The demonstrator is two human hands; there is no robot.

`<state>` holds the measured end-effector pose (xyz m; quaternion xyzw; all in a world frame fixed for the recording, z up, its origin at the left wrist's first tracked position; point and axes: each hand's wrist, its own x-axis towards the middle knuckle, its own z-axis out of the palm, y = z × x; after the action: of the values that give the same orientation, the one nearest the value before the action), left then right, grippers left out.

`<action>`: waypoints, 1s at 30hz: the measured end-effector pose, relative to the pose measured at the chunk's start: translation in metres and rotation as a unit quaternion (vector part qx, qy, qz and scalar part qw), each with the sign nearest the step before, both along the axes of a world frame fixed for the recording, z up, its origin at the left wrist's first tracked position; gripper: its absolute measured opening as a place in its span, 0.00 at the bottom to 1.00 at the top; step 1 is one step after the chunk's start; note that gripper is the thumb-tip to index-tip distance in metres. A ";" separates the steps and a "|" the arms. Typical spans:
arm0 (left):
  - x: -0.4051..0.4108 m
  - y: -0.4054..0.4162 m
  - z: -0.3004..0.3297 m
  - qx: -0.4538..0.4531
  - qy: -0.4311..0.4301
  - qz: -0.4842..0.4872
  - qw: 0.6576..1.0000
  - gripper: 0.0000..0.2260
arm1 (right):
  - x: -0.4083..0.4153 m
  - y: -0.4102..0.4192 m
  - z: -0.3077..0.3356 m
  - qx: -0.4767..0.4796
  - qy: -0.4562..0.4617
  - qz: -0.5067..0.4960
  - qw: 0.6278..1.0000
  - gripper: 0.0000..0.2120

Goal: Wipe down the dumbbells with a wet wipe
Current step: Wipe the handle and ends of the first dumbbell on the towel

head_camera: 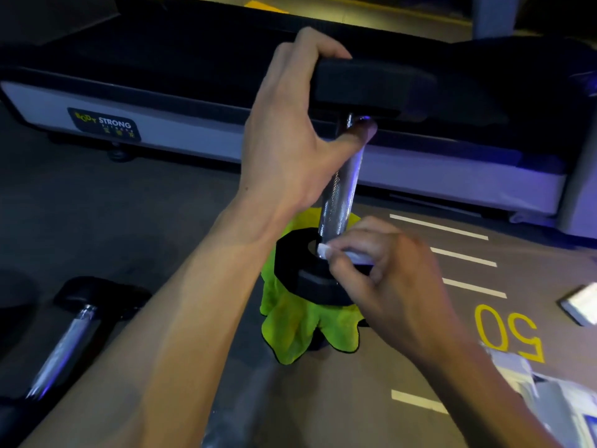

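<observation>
A black dumbbell with a shiny knurled handle (339, 195) stands upright on a bright green cloth (300, 331) on the floor. My left hand (290, 130) grips its upper black head (371, 85), thumb against the bar just under it. My right hand (391, 273) pinches a small white wet wipe (326, 252) against the foot of the handle, where it meets the lower black head (297, 270). A second dumbbell (74, 331) lies on its side at the lower left.
A treadmill deck (161, 124) with a "Body Strong" label runs across the back. The floor at right has white lines and a yellow "50" (507, 334). A white packet (581, 305) and pale wrappers (555, 392) lie at the right edge.
</observation>
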<state>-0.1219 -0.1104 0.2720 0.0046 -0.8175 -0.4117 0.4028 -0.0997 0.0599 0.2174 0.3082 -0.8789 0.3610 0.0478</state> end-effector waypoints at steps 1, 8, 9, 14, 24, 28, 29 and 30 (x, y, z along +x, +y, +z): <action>0.000 -0.001 0.000 0.003 0.001 -0.002 1.000 0.25 | 0.002 0.000 0.000 0.005 0.002 0.011 1.000 0.09; 0.003 0.001 0.000 0.001 0.001 -0.009 1.000 0.24 | 0.007 -0.013 -0.003 0.000 0.048 0.047 0.998 0.10; 0.002 0.001 0.001 0.001 -0.002 -0.008 1.000 0.24 | 0.008 -0.015 -0.005 -0.007 0.051 0.046 0.998 0.09; -0.001 -0.003 0.000 0.008 -0.010 -0.002 1.000 0.25 | -0.006 0.020 0.005 -0.168 0.031 -0.091 0.981 0.07; -0.009 -0.008 -0.001 0.007 -0.010 -0.008 1.000 0.25 | -0.004 0.007 -0.006 -0.100 -0.056 0.042 0.993 0.06; -0.009 -0.008 -0.001 0.011 -0.009 -0.015 1.000 0.25 | -0.015 0.006 0.012 0.012 -0.086 0.091 0.992 0.09; -0.009 -0.008 0.000 0.010 -0.010 -0.017 1.000 0.25 | -0.018 0.004 0.014 0.037 -0.082 0.093 0.992 0.09; -0.009 -0.008 0.000 0.011 -0.012 -0.018 1.000 0.24 | -0.021 0.002 0.017 0.056 -0.075 0.085 0.992 0.09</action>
<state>-0.1313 -0.1188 0.2718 -0.0011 -0.8179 -0.4275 0.3851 -0.1204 0.0620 0.2341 0.3563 -0.8692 0.3364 -0.0661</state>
